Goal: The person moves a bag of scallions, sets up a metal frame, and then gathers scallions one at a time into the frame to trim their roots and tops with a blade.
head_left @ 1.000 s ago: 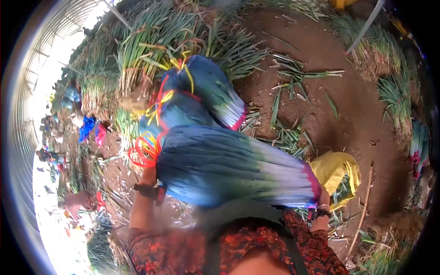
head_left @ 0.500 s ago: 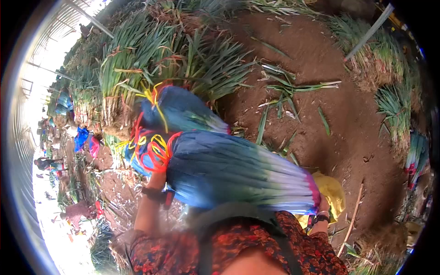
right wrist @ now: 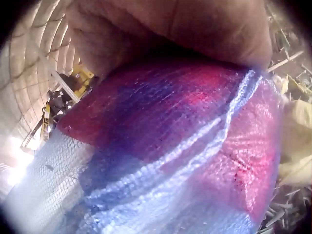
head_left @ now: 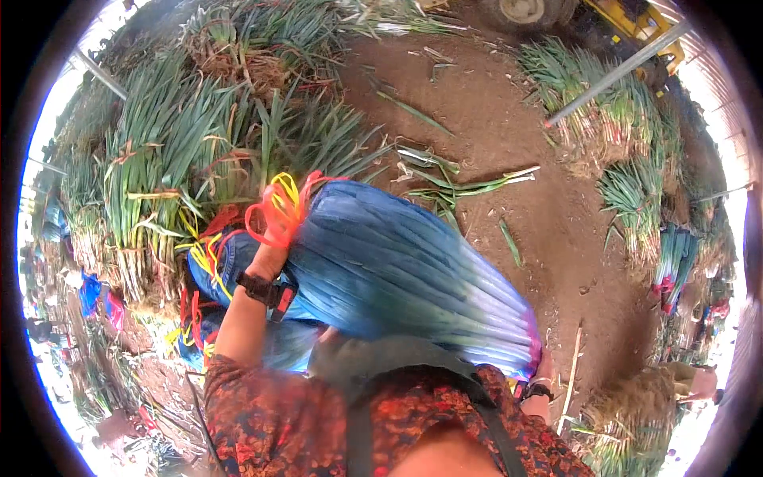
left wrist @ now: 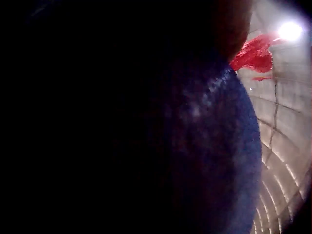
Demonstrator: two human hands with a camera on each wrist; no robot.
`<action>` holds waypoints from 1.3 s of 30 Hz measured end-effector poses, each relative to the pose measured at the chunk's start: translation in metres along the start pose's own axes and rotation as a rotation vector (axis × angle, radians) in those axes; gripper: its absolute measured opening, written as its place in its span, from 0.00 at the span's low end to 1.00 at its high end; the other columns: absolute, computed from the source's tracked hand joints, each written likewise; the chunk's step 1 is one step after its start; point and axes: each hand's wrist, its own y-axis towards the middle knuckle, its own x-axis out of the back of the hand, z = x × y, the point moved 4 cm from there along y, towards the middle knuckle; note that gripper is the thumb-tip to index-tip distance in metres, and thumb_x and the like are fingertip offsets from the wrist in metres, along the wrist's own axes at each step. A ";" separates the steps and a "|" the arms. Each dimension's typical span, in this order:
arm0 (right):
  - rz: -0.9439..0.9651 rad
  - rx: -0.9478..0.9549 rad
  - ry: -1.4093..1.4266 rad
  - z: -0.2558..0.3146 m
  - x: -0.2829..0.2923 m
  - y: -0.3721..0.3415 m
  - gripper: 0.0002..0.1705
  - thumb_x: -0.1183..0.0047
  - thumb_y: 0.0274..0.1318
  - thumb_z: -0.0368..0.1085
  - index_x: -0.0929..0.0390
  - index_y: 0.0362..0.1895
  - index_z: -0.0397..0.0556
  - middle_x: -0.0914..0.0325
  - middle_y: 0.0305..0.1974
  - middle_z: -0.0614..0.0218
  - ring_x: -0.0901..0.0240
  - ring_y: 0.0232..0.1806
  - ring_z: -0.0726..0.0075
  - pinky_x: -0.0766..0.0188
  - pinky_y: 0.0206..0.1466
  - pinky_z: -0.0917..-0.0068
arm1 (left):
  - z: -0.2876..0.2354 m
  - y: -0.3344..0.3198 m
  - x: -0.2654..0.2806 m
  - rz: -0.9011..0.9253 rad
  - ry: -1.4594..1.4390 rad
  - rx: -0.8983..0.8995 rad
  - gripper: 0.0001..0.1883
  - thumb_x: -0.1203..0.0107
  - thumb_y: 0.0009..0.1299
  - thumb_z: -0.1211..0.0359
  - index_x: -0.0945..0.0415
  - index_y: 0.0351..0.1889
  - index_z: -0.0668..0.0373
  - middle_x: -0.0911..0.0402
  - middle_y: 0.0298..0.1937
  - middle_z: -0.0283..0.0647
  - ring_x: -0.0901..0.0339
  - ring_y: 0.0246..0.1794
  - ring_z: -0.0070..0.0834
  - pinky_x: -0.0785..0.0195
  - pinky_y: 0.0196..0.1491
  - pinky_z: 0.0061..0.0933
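Observation:
A long blue mesh bag (head_left: 381, 262) packed with green onions lies across the front of the body in the head view, its white stalk end toward the right. My left hand (head_left: 271, 256) grips its tied neck, where loops of red and yellow string (head_left: 278, 211) stick out. At the purple-pink bottom end, my right hand (head_left: 545, 370) holds the bag; the right wrist view shows that hand (right wrist: 170, 29) curled over the end, fingertips hidden. The dark left wrist view shows the bag's blue side (left wrist: 214, 136) and red string (left wrist: 256, 54).
Other tied blue bags (head_left: 214, 258) lie beneath and left of the held one. Bundles of green onions (head_left: 159, 159) stand at the left, with more (head_left: 628, 151) at the right. Loose leaves (head_left: 469, 183) and a thin stick (head_left: 571, 381) lie on the dirt floor. A metal pole (head_left: 620, 73) slants at upper right.
The held bag's tied end has swung up and forward, over the other bags. The head view has turned right, so the surroundings have shifted left. The yellow sack is out of sight.

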 end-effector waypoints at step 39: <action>0.777 -0.361 -0.428 -0.048 -0.539 0.144 0.26 0.45 0.50 0.61 0.20 0.41 0.54 0.23 0.33 0.68 0.28 0.34 0.71 0.28 0.35 0.71 | -0.059 0.080 0.120 -0.594 -0.012 0.605 0.13 0.44 0.67 0.64 0.23 0.41 0.65 0.21 0.33 0.34 0.24 0.28 0.19 0.33 0.30 0.19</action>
